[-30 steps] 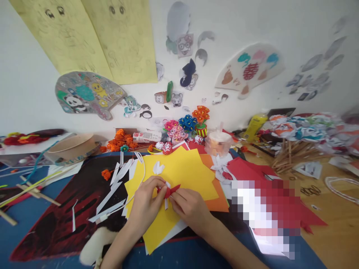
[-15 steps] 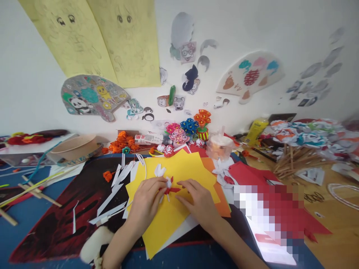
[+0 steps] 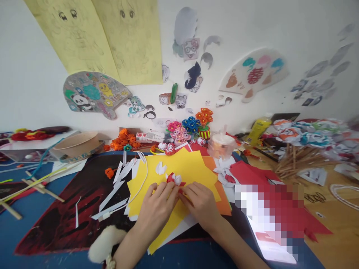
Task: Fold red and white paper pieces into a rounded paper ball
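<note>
Just ahead, against left hand [image 3: 158, 203] and right hand [image 3: 201, 201], red-and-white paper [image 3: 175, 179].

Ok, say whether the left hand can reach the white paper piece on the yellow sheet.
Probably yes: the white paper piece lies just past the left hand, with bare yellow sheet between. That hand is at the red-and-white piece, so may need freeing first.

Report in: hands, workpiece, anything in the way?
Left hand, right hand at red-white piece; grip unclear. Yellow sheet beneath. White paper bit beyond, not blocking.
</note>
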